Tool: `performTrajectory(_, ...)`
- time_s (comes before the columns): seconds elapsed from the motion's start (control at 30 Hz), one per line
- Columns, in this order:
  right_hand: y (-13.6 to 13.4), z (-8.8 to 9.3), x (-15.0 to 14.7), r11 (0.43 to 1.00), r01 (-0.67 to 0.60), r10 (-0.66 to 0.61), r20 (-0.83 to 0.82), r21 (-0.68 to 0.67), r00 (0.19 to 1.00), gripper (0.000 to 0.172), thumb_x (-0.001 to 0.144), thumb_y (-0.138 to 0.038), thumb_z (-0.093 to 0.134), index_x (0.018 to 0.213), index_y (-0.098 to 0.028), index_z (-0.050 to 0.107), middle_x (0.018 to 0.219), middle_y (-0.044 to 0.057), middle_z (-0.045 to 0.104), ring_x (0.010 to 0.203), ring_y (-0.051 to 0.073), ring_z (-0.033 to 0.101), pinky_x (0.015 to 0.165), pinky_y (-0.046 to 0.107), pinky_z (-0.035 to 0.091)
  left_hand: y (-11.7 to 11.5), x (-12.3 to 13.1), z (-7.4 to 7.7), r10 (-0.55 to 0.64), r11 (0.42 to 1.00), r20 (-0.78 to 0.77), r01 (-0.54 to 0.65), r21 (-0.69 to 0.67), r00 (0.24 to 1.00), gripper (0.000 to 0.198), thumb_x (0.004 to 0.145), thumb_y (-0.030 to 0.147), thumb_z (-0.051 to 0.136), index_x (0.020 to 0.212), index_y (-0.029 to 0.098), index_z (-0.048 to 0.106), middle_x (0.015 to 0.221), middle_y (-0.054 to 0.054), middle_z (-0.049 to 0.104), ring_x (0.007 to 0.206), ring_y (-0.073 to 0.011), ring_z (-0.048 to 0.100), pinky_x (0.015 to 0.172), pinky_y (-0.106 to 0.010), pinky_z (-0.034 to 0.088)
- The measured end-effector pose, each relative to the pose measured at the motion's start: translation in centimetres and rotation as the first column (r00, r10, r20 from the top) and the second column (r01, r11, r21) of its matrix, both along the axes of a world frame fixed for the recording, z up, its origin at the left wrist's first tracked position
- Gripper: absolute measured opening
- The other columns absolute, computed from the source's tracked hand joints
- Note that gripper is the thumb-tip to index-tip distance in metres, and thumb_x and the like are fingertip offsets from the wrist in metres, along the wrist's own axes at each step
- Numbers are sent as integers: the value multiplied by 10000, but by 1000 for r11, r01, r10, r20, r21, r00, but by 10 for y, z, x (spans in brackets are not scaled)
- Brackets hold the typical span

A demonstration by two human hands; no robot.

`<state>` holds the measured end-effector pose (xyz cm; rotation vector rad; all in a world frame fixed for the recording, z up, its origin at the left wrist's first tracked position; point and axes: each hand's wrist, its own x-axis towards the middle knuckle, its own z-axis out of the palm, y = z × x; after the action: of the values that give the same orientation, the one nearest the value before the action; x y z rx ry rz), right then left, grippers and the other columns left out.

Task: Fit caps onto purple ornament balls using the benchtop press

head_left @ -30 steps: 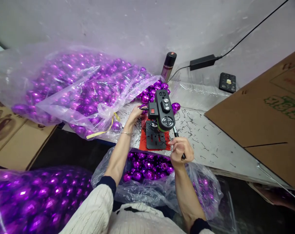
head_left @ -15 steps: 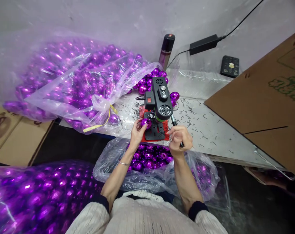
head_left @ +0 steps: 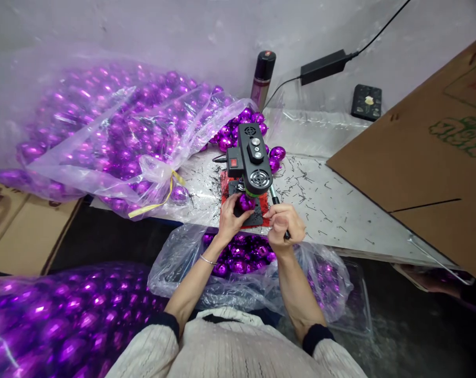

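Observation:
Between its thumb and fingers, my left hand (head_left: 230,218) grips a shiny purple ball (head_left: 246,201), a faceted ornament, under the head of a small black press machine (head_left: 255,157). The ball's top is hidden by the machine's head. My right hand (head_left: 285,224) is closed around the black-gripped lever (head_left: 275,196) on the machine's right side. Beneath the machine lies its black base plate (head_left: 254,219) on a red mat (head_left: 264,201). Below both hands an open clear bag (head_left: 170,268) holds several more purple balls (head_left: 238,254).
A large clear bag of purple balls (head_left: 115,131), tied with yellow ribbon, lies at the left; another purple-filled bag (head_left: 64,320) is lower left. Behind the machine stand a spray can (head_left: 263,79) and a black power adapter (head_left: 323,67). A cardboard box (head_left: 422,157) juts in from the right.
My left hand has moved the ball to the right, from beside the machine to under its head. My right hand stays on the lever. The view has shifted slightly.

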<state>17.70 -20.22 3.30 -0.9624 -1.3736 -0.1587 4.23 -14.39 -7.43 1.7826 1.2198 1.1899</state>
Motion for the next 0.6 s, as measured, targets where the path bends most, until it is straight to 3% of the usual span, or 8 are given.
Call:
performTrajectory(0.23, -1, -8, 0, 1000, 6, -6, -3, -6, 1000, 339, 1066, -213, 479, 731, -227, 525, 706, -7, 651, 616, 127, 608, 576, 286, 453, -1, -2, -5, -43, 999, -60, 44, 23, 997, 628, 861, 465, 870, 1399, 231, 645, 1353, -131, 742, 1279, -316, 709, 1187, -525, 501)
performTrajectory(0.6, 7, -48, 0, 994, 14, -8, -54, 111, 999, 385, 1102, -329, 431, 736, -240, 514, 706, -27, 617, 569, 136, 628, 648, 344, 502, -4, 2, -15, -2, 999, -79, 5, 32, 997, 635, 852, 422, 886, 1413, 248, 645, 1369, -117, 751, 1322, -321, 696, 1237, -550, 464)
